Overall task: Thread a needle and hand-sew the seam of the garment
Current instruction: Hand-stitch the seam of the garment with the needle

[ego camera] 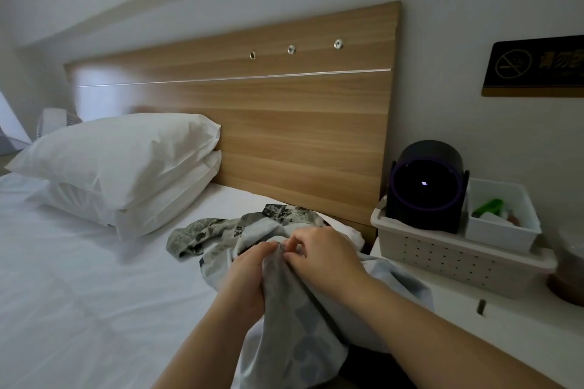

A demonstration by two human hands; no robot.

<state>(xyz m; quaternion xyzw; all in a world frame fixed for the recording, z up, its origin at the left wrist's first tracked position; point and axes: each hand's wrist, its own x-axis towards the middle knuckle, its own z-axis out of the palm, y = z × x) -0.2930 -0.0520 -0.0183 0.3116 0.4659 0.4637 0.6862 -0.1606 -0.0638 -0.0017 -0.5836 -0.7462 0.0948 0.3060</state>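
Both hands (left hand (249, 268), right hand (319, 251)) pinch soft crumpled garment (284, 319).

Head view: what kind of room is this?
Probably a hotel or guest bedroom: a bed with stacked white pillows, a wooden headboard behind it, and a no-smoking sign on the wall.

wall plaque (534, 68), dark, gold print: you can read a no-smoking symbol and "请勿"; the rest is cut off.
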